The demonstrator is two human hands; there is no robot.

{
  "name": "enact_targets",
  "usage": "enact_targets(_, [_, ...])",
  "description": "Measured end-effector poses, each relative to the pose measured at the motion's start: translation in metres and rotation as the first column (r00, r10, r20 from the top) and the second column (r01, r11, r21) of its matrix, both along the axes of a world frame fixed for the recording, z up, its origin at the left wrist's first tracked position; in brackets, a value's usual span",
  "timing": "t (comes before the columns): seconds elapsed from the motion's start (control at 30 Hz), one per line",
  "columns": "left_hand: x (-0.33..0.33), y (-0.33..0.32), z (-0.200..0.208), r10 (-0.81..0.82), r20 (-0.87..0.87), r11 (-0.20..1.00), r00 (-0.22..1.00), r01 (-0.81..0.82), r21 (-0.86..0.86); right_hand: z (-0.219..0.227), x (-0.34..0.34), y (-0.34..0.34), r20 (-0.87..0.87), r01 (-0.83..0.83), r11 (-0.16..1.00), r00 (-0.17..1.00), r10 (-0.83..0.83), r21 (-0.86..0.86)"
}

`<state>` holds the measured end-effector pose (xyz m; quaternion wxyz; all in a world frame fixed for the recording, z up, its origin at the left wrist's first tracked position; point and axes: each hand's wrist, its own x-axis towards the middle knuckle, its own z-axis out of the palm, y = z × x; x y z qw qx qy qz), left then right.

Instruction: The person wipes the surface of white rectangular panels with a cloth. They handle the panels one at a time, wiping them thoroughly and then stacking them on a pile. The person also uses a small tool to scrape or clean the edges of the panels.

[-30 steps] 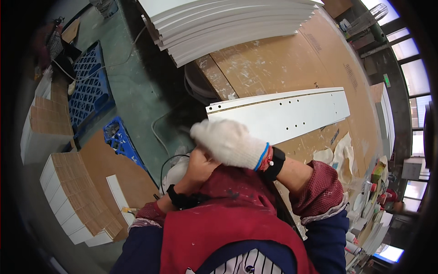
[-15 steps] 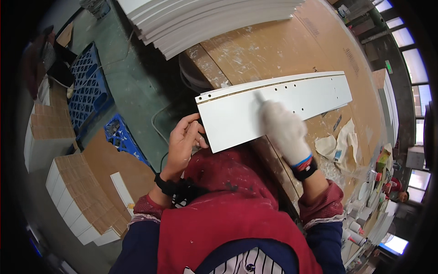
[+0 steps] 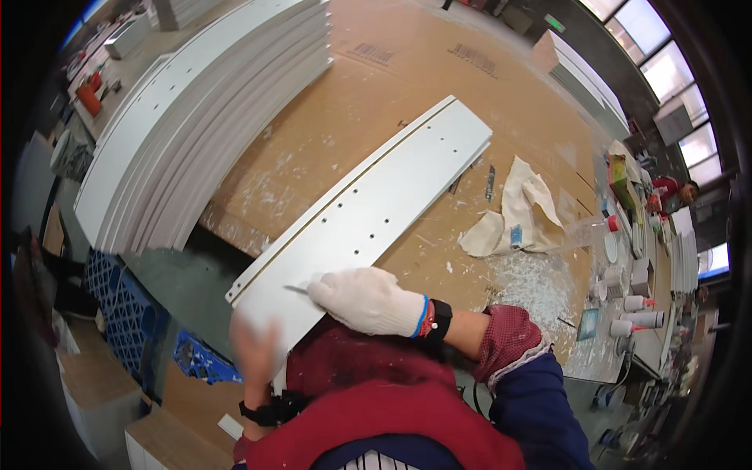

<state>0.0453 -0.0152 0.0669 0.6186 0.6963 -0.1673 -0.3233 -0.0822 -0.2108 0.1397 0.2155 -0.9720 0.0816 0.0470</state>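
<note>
A long white panel (image 3: 345,227) with drilled holes and a brown groove along one edge lies slantwise over the cardboard-covered table, its near end overhanging toward my body. Another white edge shows just beneath it. My right hand (image 3: 364,301), in a white knit glove, rests over the panel's near part. From its closed fingers sticks a thin grey blade (image 3: 296,289), with the rest of the tool hidden in the glove. At the near left corner is my bare left hand (image 3: 254,341), smeared by motion, so its fingers and contact with the panel are unclear.
A tall stack of white panels (image 3: 211,117) stands to the left on the table (image 3: 313,145). Right of the panel are a crumpled cream cloth (image 3: 521,207), a clear bottle with a red cap (image 3: 591,229) and white flakes. Blue plastic crates (image 3: 117,313) stand low left. Someone is at the far right.
My view has swung left, and the panel now slants more steeply. My right hand has moved to the panel's near end. The left hand has shifted along the near corner and blurred.
</note>
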Motion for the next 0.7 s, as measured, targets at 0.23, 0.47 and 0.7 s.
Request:
enact_targets(0.23, [0.002,0.001,0.013,-0.025,-0.021,0.998,0.999,0.026,0.050,-0.011,-0.033,-0.104,0.154,0.329,0.913,0.942,-0.299,-0.242])
enact_targets(0.47, [-0.002,-0.005,0.025,0.024,-0.058,0.996,0.998,-0.018,0.089,-0.010,-0.131,-0.296,0.234,0.832,0.541,0.554,-0.799,-0.125])
enact_targets(0.7, [-0.002,0.006,0.014,0.066,-0.055,0.990,0.996,-0.059,0.132,-0.004,-0.127,-0.295,0.226,0.873,0.484,0.483,-0.846,-0.052])
